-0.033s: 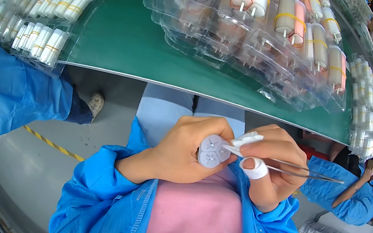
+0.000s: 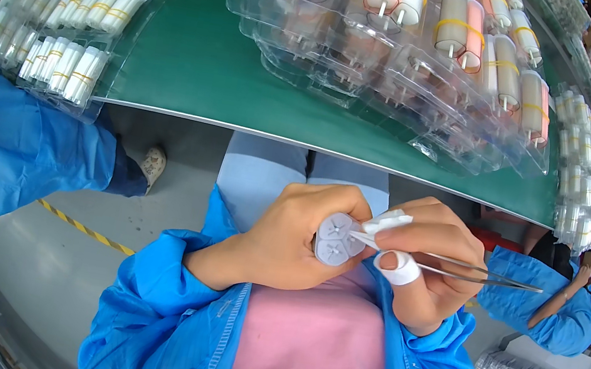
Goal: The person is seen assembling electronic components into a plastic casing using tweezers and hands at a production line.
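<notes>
My left hand [image 2: 286,231] is wrapped round a bundle of three tubes [image 2: 332,252], with their pale grey round ends facing up. Each end has a small cross-shaped centre. In my right hand [image 2: 442,244] is a pair of metal tweezers [image 2: 495,278], gripped between thumb and fingers, its long legs pointing off to the right. The pale tip of the tweezers meets the right-hand tube end of the bundle. White wrapping [image 2: 400,269] covers part of my right thumb, and more white material is on a fingertip. Most of the bundle's length is hidden by my left hand.
Beyond my lap runs the edge of a green table [image 2: 197,74]. Stacked clear plastic trays [image 2: 418,103] there hold pink, grey and white tubes banded in yellow. More trays of white tubes [image 2: 83,75] stand at left. Co-workers in blue sit at left [image 2: 29,140] and right [image 2: 527,294].
My right thumb and the tweezers have shifted very slightly to the left. My left hand keeps its grip on the bundle in nearly the same place.
</notes>
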`<state>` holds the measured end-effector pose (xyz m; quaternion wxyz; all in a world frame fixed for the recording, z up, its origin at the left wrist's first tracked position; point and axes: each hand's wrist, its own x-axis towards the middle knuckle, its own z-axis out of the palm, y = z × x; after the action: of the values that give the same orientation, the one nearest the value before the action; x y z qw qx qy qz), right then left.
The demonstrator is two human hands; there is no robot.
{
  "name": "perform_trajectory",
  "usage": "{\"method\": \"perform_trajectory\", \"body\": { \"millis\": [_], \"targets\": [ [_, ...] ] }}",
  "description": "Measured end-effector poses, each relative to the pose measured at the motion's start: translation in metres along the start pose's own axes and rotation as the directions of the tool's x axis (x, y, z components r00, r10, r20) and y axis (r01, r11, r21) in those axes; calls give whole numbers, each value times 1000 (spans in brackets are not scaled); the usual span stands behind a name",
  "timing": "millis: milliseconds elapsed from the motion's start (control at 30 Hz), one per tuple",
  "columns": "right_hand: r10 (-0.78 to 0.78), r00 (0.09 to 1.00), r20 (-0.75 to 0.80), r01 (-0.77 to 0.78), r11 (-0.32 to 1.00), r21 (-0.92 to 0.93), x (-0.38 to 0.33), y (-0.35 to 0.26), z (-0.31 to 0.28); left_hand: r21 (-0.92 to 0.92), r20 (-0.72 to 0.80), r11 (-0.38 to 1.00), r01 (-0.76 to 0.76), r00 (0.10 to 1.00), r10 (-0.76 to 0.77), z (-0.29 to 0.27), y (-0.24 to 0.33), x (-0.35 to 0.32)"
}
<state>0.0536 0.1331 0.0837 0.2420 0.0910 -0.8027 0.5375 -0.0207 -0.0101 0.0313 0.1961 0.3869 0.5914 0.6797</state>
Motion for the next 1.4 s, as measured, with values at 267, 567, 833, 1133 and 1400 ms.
{"method": "perform_trajectory", "body": {
  "millis": [267, 567, 833, 1133, 1400],
  "targets": [
    [-58, 993, 99, 64, 997, -54, 3, -2, 0, -31, 32, 999, -10, 999, 11, -2, 2, 1],
    [-92, 987, 132, 96, 995, -26, 4, 3, -3, 76, -16, 996, -41, 999, 42, 0, -1, -1],
    [96, 987, -132, -80, 989, 123, -12, 7, 4, 229, -50, 956, -181, 979, 197, 2, -3, 5],
    [-37, 999, -25, 37, 999, 9, -12, 7, -2, 25, -105, 998, -59, 993, 62, 10, -12, -1],
    [-25, 999, -23, 25, 1000, -8, -10, 7, -2, 22, -106, 999, -38, 994, 40, 10, -10, -1]
  ]
}}
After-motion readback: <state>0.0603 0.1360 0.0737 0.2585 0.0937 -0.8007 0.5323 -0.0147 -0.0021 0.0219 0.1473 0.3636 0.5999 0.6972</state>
